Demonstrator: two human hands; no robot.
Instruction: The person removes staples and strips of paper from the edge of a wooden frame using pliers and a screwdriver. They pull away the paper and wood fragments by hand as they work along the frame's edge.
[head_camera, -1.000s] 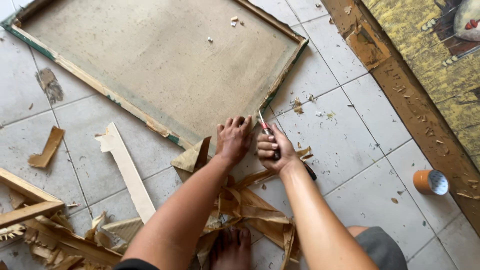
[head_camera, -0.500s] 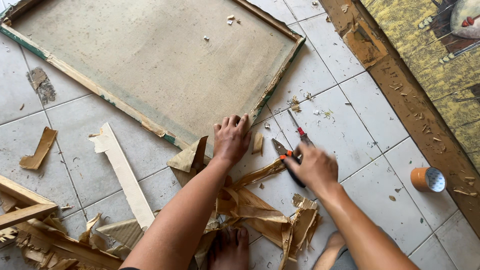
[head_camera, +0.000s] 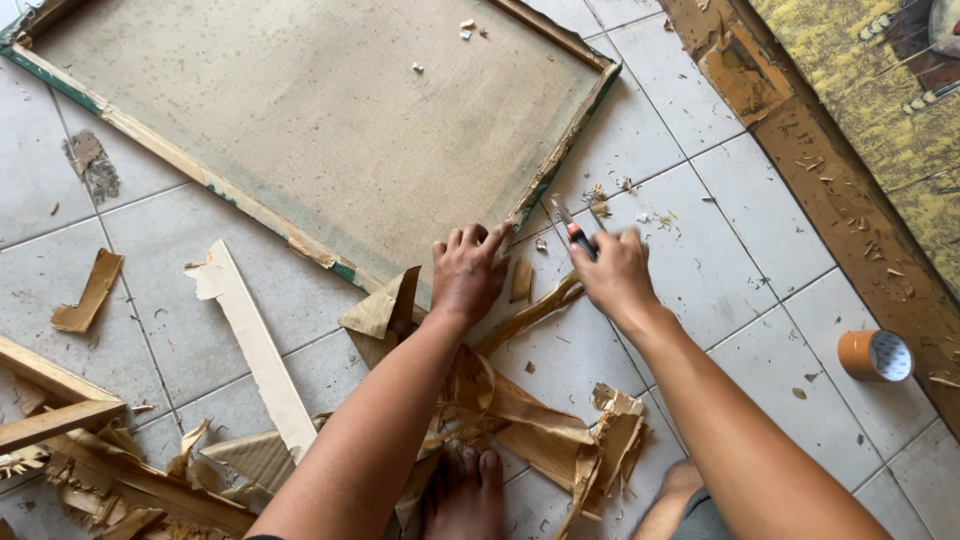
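I count one loose strip of brown paper (head_camera: 88, 292) lying on the tiles (head_camera: 700, 230) at far left, two wooden slats (head_camera: 45, 395) below it with their left ends cut off by the picture's edge, and one pale flat strip of board (head_camera: 255, 345) running down toward me. One large framed canvas (head_camera: 330, 130) lies face down across the far half, its near corner at my hands; its far left corner is cut off at the top edge. A heap of torn brown paper (head_camera: 530, 425) spreads near me, too crumpled to count the pieces.

My left hand (head_camera: 468, 272) lies flat, fingers spread and holding nothing, pressing on the near edge of the canvas frame beside a folded paper flap (head_camera: 385, 310). Just right of it, my right hand (head_camera: 612, 275) is closed around one tool with a red and black handle (head_camera: 578, 236); the metal tip pokes out toward the frame's green edge, and the hand is blurred, so I cannot make out what kind of tool it is. One bare foot (head_camera: 465, 495) shows among the paper near the bottom edge.

Further right sits one roll of orange tape (head_camera: 873, 355), and one dark wooden frame (head_camera: 820, 170) runs along the far right, cut off by the edge.

Compared with half a second ago, my right hand has come back in toward the frame corner; my left hand has stayed put.
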